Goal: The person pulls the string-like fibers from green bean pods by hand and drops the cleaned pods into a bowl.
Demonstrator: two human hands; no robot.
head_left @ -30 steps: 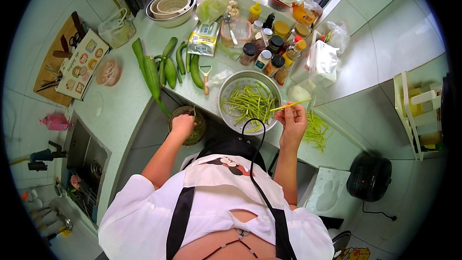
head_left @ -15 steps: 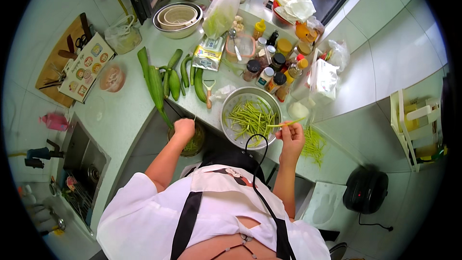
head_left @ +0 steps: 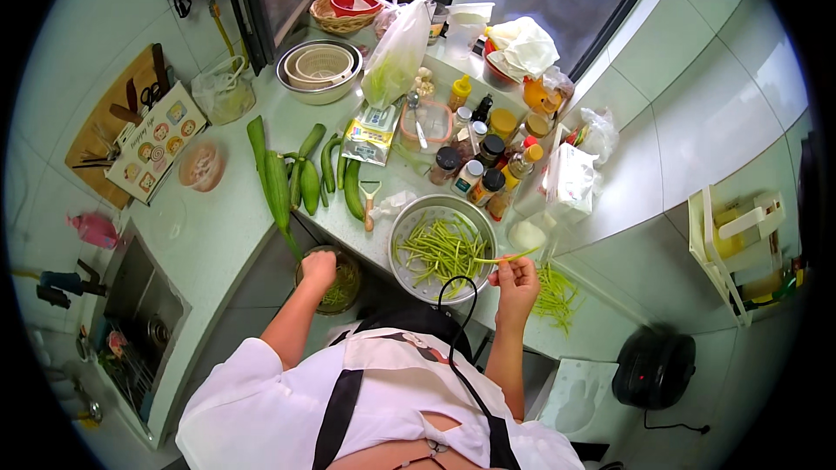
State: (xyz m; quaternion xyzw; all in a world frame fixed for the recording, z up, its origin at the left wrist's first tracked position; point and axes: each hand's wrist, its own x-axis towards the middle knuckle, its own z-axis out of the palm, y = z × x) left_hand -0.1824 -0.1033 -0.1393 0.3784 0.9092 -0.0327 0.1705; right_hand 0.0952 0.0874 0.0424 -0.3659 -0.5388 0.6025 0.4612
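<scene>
1. Head view: from my end, I see the right hand (head_left: 518, 285) just beside the right rim of a silvery bowl (head_left: 470, 209) on the bench (head_left: 218, 218). Its thumb and fingers are closed in a pinch on one thin green stalk (head_left: 515, 256), whose left end reaches over the bowl.

2. Lower and to the left, the left hand (head_left: 319, 268) is curled almost into a fist above a round bin (head_left: 357, 273) that stands below the bench edge. I cannot tell whether those fingers grip anything; their inner side is hidden from me.

3. Many loose stalks (head_left: 440, 248) lie crossed inside the bowl, and a smaller heap (head_left: 556, 294) rests on the bench to the right of the right hand. Green scraps (head_left: 338, 292) show in the bin.

4. I judge the step in hand to be the handling of a single stalk, with the right hand steadying it and the left hand over the scraps.

5. As I read it, the next move calls for a light pinch, since so slim a stalk could bend or snap. Bringing the two hands together would need the left one to rise from the bin; laying the stalk down would need only a short shift left and loosened fingers. I would mind the black cable (head_left: 458, 277) looping before the bowl's near rim.
</scene>
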